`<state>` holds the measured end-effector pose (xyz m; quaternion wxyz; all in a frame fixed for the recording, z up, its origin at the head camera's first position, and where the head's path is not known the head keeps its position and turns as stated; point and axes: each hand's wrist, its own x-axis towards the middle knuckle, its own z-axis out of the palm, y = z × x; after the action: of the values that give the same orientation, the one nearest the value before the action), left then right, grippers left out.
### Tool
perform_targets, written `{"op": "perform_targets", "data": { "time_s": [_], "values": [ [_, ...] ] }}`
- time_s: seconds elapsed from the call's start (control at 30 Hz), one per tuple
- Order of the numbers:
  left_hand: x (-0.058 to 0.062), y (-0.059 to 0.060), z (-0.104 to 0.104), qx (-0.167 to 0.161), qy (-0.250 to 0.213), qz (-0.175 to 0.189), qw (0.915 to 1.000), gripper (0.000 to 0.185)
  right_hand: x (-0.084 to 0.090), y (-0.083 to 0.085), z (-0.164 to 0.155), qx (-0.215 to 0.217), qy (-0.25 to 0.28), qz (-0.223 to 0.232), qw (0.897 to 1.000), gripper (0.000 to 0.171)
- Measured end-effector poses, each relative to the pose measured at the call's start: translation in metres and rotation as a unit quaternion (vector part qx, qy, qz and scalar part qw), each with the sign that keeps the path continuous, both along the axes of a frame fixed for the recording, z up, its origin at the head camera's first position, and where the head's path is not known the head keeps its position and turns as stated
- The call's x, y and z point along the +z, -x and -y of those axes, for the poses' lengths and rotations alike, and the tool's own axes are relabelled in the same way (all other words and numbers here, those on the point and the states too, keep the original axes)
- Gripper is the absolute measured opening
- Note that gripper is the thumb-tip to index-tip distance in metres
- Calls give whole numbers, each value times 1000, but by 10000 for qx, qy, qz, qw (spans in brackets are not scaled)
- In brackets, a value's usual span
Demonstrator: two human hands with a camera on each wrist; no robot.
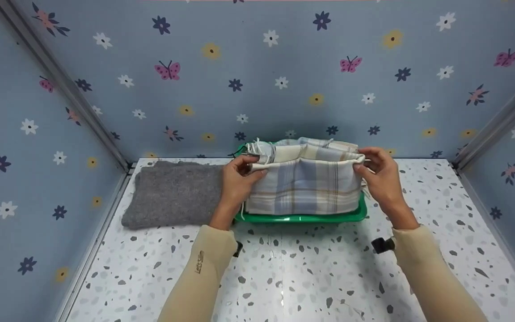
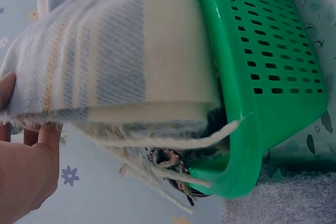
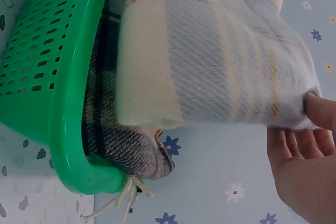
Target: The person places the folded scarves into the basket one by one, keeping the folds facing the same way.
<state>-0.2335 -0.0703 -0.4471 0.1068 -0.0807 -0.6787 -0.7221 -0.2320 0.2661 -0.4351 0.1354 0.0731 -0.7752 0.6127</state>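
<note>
A folded plaid scarf (image 1: 304, 188) in cream, pale blue and tan, with white fringe, stands raised over a green plastic basket (image 1: 302, 218). My left hand (image 1: 238, 176) pinches its upper left corner between thumb and fingers. At the upper right corner, my right hand (image 1: 379, 172) pinches the fold the same way. Fringe strands hang over the basket's rim in the left wrist view. Beneath the pale scarf, a dark plaid cloth (image 3: 126, 148) lies in the basket and bulges past its end. The basket's inside is mostly hidden by the scarf.
A folded grey cloth (image 1: 175, 194) lies on the speckled white tabletop (image 1: 293, 273), left of the basket. Behind the basket rises a blue wall (image 1: 257, 67) with flowers and butterflies, and similar panels stand at both sides.
</note>
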Motion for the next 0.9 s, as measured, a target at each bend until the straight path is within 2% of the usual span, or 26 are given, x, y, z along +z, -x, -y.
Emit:
{"op": "perform_targets", "data": {
  "time_s": [0.3, 0.5, 0.67, 0.9],
  "values": [
    [-14, 7, 0, -13, -80, 15, 10000, 20, -8, 5, 1, -6, -121, 42, 9999, 35],
    [-25, 8, -1, 115, 25, 57, 9999, 23, -19, 9, 1, 8, -97, 86, 9999, 35],
    [-32, 7, -2, 215, 220, 269, 9992, 28, -28, 13, 1, -8, -119, 162, 9998, 34],
    [-37, 6, -1, 69, 203, 451, 9988, 37, -35, 16, 1, 92, -321, 451, 9984, 39]
  ]
}}
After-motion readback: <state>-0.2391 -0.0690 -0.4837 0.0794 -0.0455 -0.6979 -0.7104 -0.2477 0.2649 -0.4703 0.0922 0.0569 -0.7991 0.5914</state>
